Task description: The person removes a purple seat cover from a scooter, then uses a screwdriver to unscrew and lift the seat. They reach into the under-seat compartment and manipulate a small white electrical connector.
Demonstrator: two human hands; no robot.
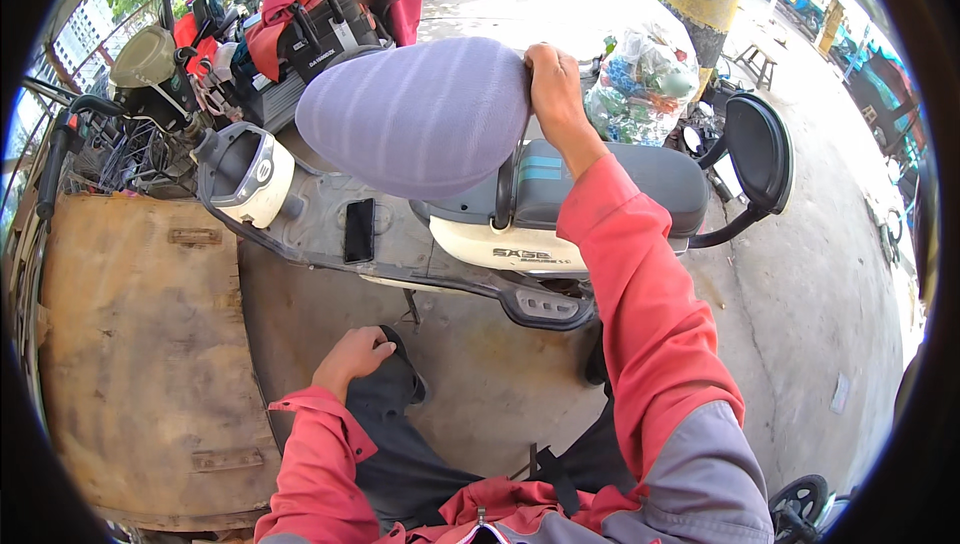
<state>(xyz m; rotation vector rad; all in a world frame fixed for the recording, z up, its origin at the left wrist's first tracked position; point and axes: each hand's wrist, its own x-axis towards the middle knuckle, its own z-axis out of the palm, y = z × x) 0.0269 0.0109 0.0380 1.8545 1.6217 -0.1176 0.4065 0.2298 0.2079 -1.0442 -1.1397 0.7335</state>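
- Head view: a purple ribbed seat cushion (415, 116) is tipped up on edge over the front half of a cream and grey scooter (520, 234), its rounded face turned toward the camera and its surface marked by soft parallel ridges.
- The cushion stands between the scooter's steering column and the grey rear seat (655, 179), which lies flat behind it with a black backrest (758, 152) at its end.
- The right hand (552, 84) reaches forward on a red sleeve and closes its fingers over the cushion's upper right edge, grasping it.
- The left hand (352, 356) rests low in the picture on the person's own knee, covered in dark grey trousers, with the fingers curled loosely and nothing held in them.
- A black phone (359, 230) lies flat on the scooter's grey footboard, just below the raised cushion.
- A clear plastic bag (645, 79) sits behind the scooter, beside the right hand; it is stuffed with blue, green and reddish items too jumbled to tell apart.
- At the upper left another person in a red garment bends near a black box-shaped case (315, 44); what it contains cannot be made out.
- A worn wooden board (150, 344) lies flat on the concrete to the left of the scooter.
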